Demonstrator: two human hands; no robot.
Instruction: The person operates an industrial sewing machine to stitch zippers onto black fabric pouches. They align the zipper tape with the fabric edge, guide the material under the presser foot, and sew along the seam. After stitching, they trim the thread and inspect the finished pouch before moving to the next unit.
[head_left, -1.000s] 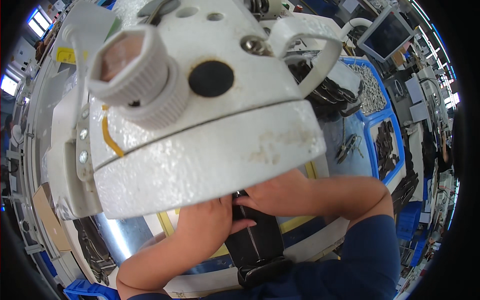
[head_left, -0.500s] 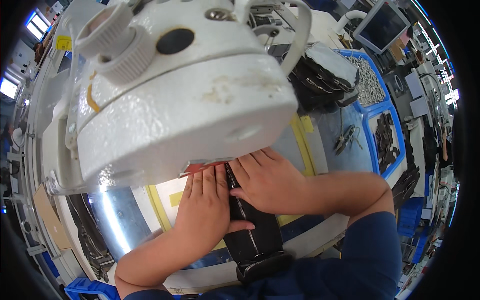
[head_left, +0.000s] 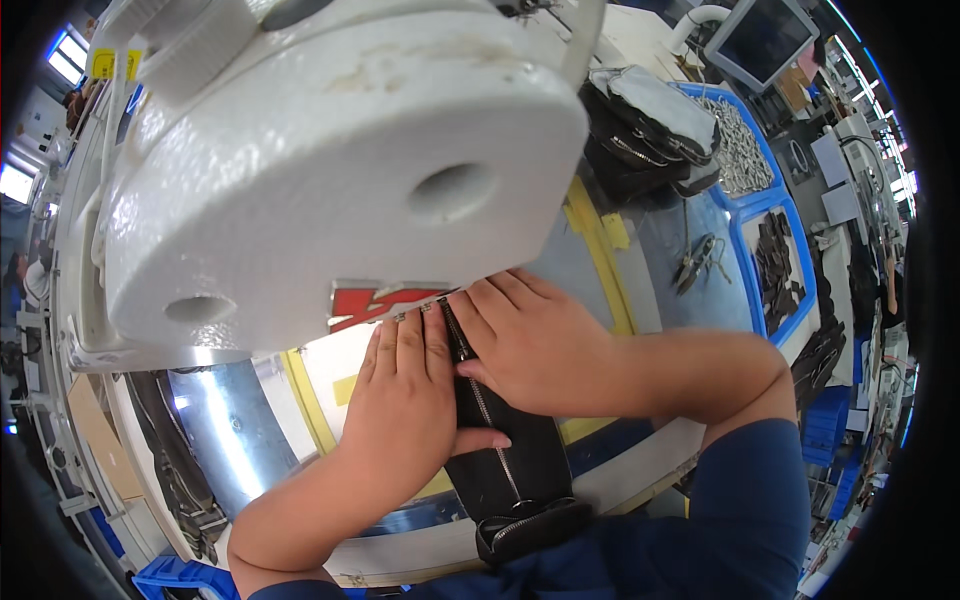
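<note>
Both my hands press flat on a black zippered fabric piece (head_left: pixel 535 440), just below the white sewing machine head (head_left: pixel 330 180). My left hand (head_left: pixel 402 400) lies along the fabric's left side, fingers stretched toward the machine and thumb across the silvery zipper (head_left: pixel 487 408). On the other side, my right hand (head_left: pixel 530 350) rests with extended fingers, its thumb near the zipper's upper part. The fabric's near end bunches against my body, showing another zipper stretch. The machine hides the fabric's far end and the needle area.
A stack of black zippered pieces (head_left: pixel 640 140) lies at the far right, with thread snips (head_left: pixel 697 262) nearby. Blue trays (head_left: pixel 745 225) hold silvery metal parts and dark strips. Yellow tape strips (head_left: pixel 598 250) mark the worktop. Dark fabric (head_left: pixel 180 450) hangs at left.
The view has shifted, so more of the machine head's underside and its red plate show. My hands keep the same pose on the fabric and appear slightly higher in the picture.
</note>
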